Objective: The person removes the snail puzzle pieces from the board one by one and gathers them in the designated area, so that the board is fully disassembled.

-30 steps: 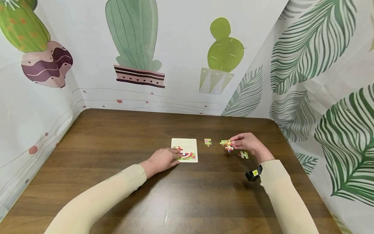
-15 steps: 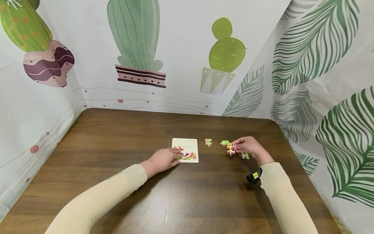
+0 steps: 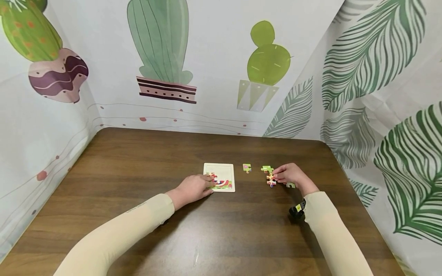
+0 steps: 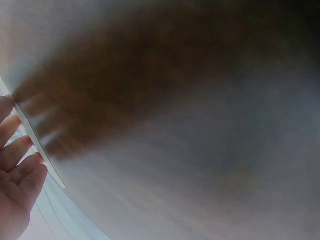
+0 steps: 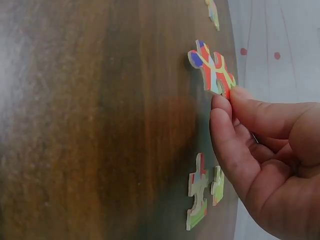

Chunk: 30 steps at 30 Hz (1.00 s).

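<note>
My right hand (image 3: 291, 177) pinches a red, yellow and blue jigsaw piece (image 3: 271, 179) between thumb and fingers. In the right wrist view the held piece (image 5: 212, 67) is tilted up on edge, gripped at one end. To the left lies a cream puzzle tray (image 3: 218, 168) whose lower part is filled with red, green and white picture pieces (image 3: 222, 184). My left hand (image 3: 193, 188) rests on the tray's left side, its fingers covering some of the picture. In the left wrist view, fingertips (image 4: 30, 141) lie along the tray's edge.
A green piece with a pink spot (image 3: 246, 167) lies right of the tray. Another green piece (image 3: 266, 168) is just beyond the held one, and a third (image 3: 291, 185) is partly hidden below my right hand. A patterned cloth wall (image 3: 214, 115) borders the brown table (image 3: 235, 230).
My right hand has shifted slightly toward me with the jigsaw piece, which has turned and moved away from overlapping the green piece behind it. The left hand stays on the tray.
</note>
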Tool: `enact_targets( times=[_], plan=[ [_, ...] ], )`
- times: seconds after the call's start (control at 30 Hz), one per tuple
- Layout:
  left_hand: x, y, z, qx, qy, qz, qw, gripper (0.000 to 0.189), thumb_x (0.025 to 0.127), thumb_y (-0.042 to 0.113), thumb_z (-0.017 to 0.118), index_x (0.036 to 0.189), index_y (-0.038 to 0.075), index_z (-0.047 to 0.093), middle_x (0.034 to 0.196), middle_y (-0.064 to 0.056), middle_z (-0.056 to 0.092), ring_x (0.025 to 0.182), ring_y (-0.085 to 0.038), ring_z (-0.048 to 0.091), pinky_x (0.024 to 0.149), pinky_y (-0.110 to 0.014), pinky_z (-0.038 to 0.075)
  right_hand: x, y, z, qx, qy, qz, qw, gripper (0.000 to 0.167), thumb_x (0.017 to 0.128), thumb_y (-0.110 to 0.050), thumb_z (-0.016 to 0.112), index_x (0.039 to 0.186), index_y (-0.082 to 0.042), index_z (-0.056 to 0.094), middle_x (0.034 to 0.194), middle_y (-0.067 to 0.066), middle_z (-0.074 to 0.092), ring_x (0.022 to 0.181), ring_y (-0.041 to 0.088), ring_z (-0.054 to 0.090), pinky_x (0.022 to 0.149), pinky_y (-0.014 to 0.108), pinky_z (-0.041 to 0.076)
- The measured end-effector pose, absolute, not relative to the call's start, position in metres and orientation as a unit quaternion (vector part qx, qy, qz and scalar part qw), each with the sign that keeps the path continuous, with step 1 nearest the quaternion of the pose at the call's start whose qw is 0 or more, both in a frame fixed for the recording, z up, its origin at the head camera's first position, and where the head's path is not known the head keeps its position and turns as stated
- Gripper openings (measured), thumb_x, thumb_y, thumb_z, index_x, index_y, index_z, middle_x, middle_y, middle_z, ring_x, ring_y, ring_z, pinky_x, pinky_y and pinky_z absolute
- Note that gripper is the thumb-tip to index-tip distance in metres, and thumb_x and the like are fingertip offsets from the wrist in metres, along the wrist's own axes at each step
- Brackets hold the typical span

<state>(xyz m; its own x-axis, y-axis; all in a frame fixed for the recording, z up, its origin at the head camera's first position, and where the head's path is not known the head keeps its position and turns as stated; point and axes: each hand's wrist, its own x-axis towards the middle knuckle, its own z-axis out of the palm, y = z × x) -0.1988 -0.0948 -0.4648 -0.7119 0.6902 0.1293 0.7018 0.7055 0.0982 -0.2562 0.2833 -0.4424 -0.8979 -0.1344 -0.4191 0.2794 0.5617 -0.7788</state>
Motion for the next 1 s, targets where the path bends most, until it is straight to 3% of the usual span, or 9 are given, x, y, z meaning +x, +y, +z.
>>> enact_targets(
  times=[1.0],
  plan=[
    [-0.1972,-0.0946,-0.4601,-0.375,-0.925,-0.055,0.020,0.033,0.098,0.028,0.068,0.125,0.010,0.075,0.132,-0.011,0.072,0.125,-0.026,0.069,0.103,-0.040,0.057,-0.2562,0.2747,-0.4470,0.030,0.904,-0.383,0.187,0.021,0.092,0.001,0.066,0.109,0.014,0.071,0.078,-0.003,0.074,0.067,0.005,0.062,0.064,0.021,0.057]
  ],
)
